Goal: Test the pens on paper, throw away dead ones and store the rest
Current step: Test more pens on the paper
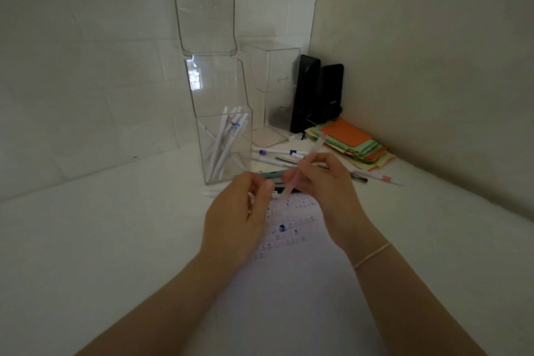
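Note:
My right hand grips a pale pink pen, tilted with its upper end toward the back right. My left hand is closed just left of the pen's lower end, with something small and white between its fingers, perhaps the cap. Under both hands lies a white sheet of paper with faint printed marks and one blue ink blot. A clear box with its lid up holds several white pens. More loose pens lie behind my hands, and one with a pink band lies to the right.
A second clear box stands behind the first. Two black speakers fill the corner. A stack of orange, green and yellow paper slips lies at the back right. A dark green pen lies just beyond my fingers. Walls close in behind and on the right.

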Motion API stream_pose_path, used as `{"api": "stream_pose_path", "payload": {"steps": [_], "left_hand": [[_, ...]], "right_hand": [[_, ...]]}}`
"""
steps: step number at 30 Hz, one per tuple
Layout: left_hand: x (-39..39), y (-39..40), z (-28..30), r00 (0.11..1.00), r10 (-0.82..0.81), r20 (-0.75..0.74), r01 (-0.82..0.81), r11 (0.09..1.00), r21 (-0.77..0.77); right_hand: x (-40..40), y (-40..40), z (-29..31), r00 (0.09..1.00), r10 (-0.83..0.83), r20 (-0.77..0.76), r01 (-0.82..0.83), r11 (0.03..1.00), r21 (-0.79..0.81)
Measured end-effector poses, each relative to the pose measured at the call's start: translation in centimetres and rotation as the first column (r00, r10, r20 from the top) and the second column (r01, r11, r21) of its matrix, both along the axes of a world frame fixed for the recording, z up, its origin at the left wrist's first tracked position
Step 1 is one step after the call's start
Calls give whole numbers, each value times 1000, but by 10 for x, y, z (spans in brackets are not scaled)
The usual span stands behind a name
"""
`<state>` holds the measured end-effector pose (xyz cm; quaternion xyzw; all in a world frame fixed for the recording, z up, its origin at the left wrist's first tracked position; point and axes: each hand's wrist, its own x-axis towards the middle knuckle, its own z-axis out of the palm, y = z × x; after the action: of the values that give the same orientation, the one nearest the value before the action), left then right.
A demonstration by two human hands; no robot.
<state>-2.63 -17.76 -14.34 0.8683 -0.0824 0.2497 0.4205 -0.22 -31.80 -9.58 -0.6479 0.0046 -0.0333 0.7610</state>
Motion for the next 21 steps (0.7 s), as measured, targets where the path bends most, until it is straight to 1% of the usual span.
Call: {"api": "stream_pose_path", "payload": {"steps": [2, 3, 5, 9, 11, 13, 16, 18, 19, 21], "left_hand": [[1, -1, 2, 999, -52, 12, 51, 996, 76], [1, -3, 4, 995, -97, -10, 98, 992, 80], [1, -5, 8, 974, -212, -80, 214, 977, 11], [0, -5, 17, 901, -391, -187, 384, 920, -76], [0, -4, 21, 854, -444, -270, 433, 895, -105], [3, -2, 22, 832, -458, -314, 462, 884, -68], [6, 1, 23, 840, -450, -302, 472, 882, 0], [7, 1, 25, 866, -441, -236, 465, 884, 55], [6, 0, 26, 873, -447, -198, 466, 882, 66], [6, 0, 26, 870, -473, -138, 482, 875, 35]], "right_hand": [[-3, 6, -9, 1000, 2, 18, -2, 1000, -27], [-4, 8, -11, 1000, 8, 26, -7, 1000, -23], [-6, 7, -12, 998, 41, 37, -41, 999, -3], [-8, -1, -13, 980, 199, 10, -200, 978, 64], [-9, -4, -13, 973, 231, -7, -230, 971, 70], [-10, -7, -12, 963, 268, -6, -268, 962, 59], [-11, -8, -11, 942, 335, -17, -333, 940, 77], [-11, -9, -10, 928, 373, -15, -369, 922, 114], [-11, -9, -9, 923, 384, -10, -380, 917, 124], [-12, -10, -7, 916, 400, -2, -396, 908, 137]]}}
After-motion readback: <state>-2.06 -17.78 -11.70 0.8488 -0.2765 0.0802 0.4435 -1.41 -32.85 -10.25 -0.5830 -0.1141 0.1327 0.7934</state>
